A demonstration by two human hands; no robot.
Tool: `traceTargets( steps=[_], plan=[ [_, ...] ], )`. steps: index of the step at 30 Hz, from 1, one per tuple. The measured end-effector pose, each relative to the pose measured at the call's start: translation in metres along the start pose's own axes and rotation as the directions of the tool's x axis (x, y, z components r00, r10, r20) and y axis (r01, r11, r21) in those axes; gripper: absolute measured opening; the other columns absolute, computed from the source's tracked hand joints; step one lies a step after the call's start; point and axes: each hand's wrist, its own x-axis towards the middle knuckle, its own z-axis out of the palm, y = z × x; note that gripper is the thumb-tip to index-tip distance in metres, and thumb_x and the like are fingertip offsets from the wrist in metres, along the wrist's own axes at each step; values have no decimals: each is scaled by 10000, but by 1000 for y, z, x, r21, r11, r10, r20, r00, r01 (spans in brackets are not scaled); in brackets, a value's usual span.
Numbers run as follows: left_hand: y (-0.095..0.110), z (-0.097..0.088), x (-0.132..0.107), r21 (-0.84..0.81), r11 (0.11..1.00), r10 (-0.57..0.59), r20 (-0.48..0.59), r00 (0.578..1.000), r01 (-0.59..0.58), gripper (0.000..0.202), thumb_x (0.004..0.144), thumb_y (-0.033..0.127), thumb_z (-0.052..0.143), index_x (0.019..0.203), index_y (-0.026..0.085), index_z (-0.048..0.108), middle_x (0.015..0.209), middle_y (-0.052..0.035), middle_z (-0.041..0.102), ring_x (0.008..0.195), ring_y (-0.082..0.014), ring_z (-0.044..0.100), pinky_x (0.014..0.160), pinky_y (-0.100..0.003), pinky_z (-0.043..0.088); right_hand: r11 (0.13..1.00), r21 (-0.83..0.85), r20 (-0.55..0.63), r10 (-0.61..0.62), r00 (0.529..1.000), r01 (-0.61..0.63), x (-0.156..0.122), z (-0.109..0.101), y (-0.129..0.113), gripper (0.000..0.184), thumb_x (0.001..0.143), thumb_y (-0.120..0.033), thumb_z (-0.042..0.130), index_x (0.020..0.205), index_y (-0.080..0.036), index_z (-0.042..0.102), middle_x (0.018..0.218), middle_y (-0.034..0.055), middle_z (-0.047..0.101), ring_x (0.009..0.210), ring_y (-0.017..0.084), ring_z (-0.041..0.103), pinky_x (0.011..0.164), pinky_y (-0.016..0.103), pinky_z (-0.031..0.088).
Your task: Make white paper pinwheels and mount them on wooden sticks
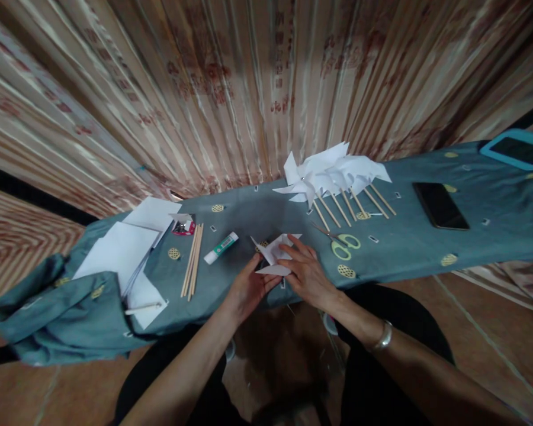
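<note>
A white paper piece, partly folded into points, lies on the blue-grey tablecloth near the front edge. My left hand pinches its lower left corner with fingers closed. My right hand rests on the paper's right side, fingers pressing down on it. A silver bracelet circles my right wrist.
Several finished white paper pinwheels on wooden sticks lie at the back. Green-handled scissors, a glue stick, loose wooden sticks, white paper sheets, a small red item, a black phone and a teal tablet lie about.
</note>
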Motion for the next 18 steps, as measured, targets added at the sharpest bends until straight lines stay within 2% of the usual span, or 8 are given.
traceTargets(
  steps=[3,6,8,10,13,18],
  plan=[
    [5,-2,2,-32,999,37,-23,999,-38,234,870,269,570,1047,134,641,928,-90,721,811,-179,684,832,-308,516,998,-42,-4,-41,999,41,5,3,-5,287,856,-131,490,1043,-197,698,1338,112,576,1391,304,314,1039,513,344],
    [10,-5,1,-33,995,97,-73,993,-99,236,800,267,651,983,120,677,928,-89,728,816,-183,676,782,-280,509,992,-78,-6,-95,995,95,10,8,-11,320,873,-155,484,1152,-151,640,1391,167,513,1409,313,273,1036,523,344],
    [15,-6,-2,-9,987,157,-109,982,-158,292,736,291,712,966,112,688,936,-90,731,823,-187,673,763,-269,501,989,-81,-2,-125,992,124,13,12,-15,416,872,-274,542,1254,-111,562,1452,213,423,1429,329,212,1047,542,327],
    [19,-8,-5,47,973,231,-125,965,-227,378,667,299,766,984,110,686,972,-93,732,855,-200,674,771,-274,496,986,-66,16,-151,988,151,15,15,-19,628,832,-445,602,1338,-96,473,1503,236,328,1443,344,156,1059,566,304],
    [22,-11,-7,163,931,347,-123,930,-326,469,602,268,806,1027,125,670,1025,-96,730,913,-222,676,806,-296,489,985,-30,33,-169,985,170,17,20,-24,783,805,-594,577,1410,-140,373,1543,225,242,1451,349,116,1053,599,291],
    [26,-17,-5,287,855,485,-147,862,-432,445,567,234,815,972,130,663,931,-87,747,821,-209,689,767,-301,499,981,44,-5,-187,982,187,20,24,-30,756,861,-627,463,1461,-210,272,1584,179,121,1463,339,49,1063,602,269]
  ],
)
